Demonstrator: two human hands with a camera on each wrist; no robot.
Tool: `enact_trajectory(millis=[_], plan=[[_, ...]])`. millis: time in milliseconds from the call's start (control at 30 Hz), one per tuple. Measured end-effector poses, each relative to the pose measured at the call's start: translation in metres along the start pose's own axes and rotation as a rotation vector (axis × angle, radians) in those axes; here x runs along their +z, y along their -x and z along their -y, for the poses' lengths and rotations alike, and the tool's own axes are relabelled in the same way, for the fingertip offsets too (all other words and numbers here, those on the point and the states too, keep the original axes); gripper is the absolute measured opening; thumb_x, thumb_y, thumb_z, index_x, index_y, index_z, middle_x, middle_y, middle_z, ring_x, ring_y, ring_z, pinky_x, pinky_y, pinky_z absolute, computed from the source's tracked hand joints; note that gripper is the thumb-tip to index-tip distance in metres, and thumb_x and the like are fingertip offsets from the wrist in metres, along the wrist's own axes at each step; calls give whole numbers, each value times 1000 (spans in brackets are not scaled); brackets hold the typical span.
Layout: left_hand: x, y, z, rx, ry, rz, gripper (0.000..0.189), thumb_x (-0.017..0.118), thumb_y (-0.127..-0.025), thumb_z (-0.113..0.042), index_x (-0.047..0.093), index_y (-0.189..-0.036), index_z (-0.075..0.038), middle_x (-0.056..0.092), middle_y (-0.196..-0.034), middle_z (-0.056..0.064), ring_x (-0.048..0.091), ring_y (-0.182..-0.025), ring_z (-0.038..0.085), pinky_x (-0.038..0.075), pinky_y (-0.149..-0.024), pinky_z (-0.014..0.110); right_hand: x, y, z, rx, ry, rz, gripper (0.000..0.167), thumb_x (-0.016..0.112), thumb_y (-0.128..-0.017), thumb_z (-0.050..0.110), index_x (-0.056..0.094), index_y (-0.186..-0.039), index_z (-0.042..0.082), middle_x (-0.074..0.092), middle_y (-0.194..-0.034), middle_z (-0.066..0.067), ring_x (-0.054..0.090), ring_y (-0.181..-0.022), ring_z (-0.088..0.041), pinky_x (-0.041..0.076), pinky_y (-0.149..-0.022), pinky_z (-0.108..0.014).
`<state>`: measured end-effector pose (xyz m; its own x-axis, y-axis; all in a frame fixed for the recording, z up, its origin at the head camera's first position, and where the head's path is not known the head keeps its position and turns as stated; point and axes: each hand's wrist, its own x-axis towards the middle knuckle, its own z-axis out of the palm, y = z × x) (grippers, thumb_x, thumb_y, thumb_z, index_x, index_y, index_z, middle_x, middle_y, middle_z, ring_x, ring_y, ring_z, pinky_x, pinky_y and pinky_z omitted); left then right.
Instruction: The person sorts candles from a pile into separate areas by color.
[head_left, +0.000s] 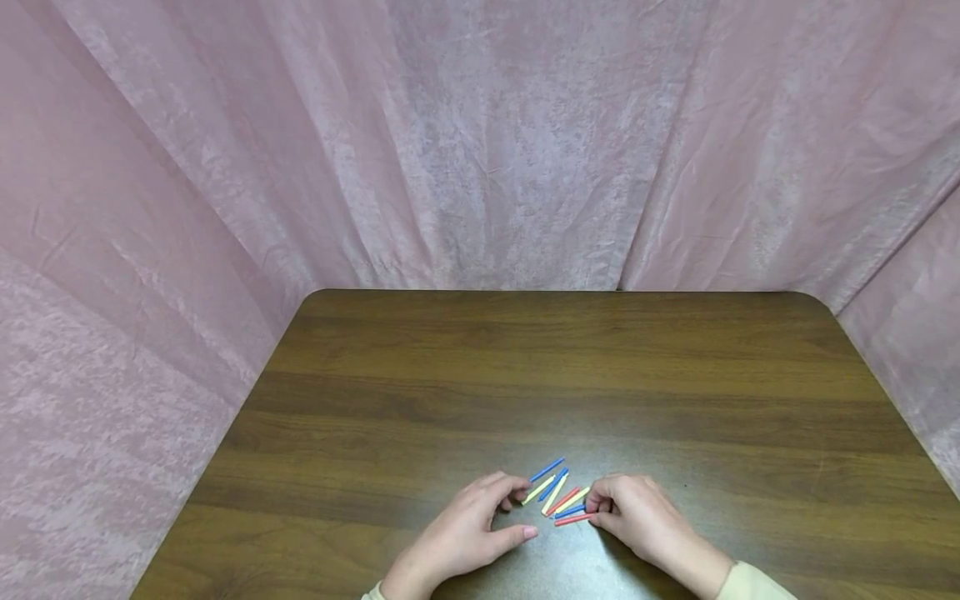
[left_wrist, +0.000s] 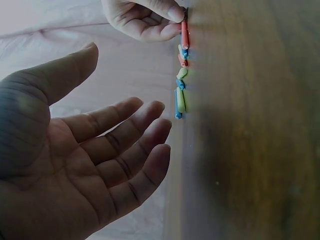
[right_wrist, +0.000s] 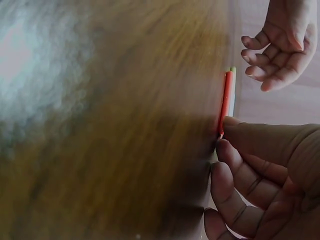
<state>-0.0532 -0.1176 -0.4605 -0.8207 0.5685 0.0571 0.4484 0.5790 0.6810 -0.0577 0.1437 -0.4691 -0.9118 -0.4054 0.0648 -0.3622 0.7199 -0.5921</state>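
Several thin sticks in blue, yellow and red, like small candles or crayons, lie loosely side by side on the wooden table (head_left: 465,375) between my hands. My right hand (head_left: 637,512) pinches the near end of a red stick (right_wrist: 226,102) between thumb and forefinger; that stick lies nearest me. My left hand (head_left: 480,521) is at the left of the group, its fingers relaxed and its palm holding nothing. Its fingertips are close to a yellow stick (head_left: 538,490) and a blue stick (head_left: 547,470); whether they touch cannot be told. Part of the sticks near my right fingers is hidden.
Pink curtains (head_left: 525,150) hang behind the table and along both sides. The table's far edge lies well beyond the sticks, and bare wood surrounds them. Light-coloured sleeves (head_left: 750,583) cover my wrists.
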Motion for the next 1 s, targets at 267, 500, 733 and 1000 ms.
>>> enact_trajectory(millis=[267,500,733,1000], plan=[[1,0,1,-4,4,-6,40,68,-90,-39,61,-119,-12,61,-103,-7,56,-92,6,46,-82,23,2,-1,0,-32,59,-39,30,83,-69,12,58,-65,27,45,-61,23,39,-56,6,33,-56,-24],[1,-2,0,11,11,-25,36,69,-90,-36,63,-115,-11,61,-100,-6,56,-88,5,46,-80,20,3,1,0,-42,89,-47,30,84,-70,15,57,-64,28,44,-64,22,39,-58,6,34,-59,-26],[2,-3,-1,38,16,-30,33,68,-91,-33,63,-112,-9,62,-98,-4,56,-85,5,46,-77,19,2,3,1,-25,79,-38,30,82,-72,15,56,-64,29,44,-64,23,39,-58,6,31,-58,-24],[2,-6,-2,44,14,-19,30,70,-90,-31,64,-111,-10,62,-97,-5,56,-84,4,45,-76,17,-1,6,3,-19,10,-43,26,80,-75,11,59,-67,25,49,-66,22,41,-58,6,36,-53,-21]])
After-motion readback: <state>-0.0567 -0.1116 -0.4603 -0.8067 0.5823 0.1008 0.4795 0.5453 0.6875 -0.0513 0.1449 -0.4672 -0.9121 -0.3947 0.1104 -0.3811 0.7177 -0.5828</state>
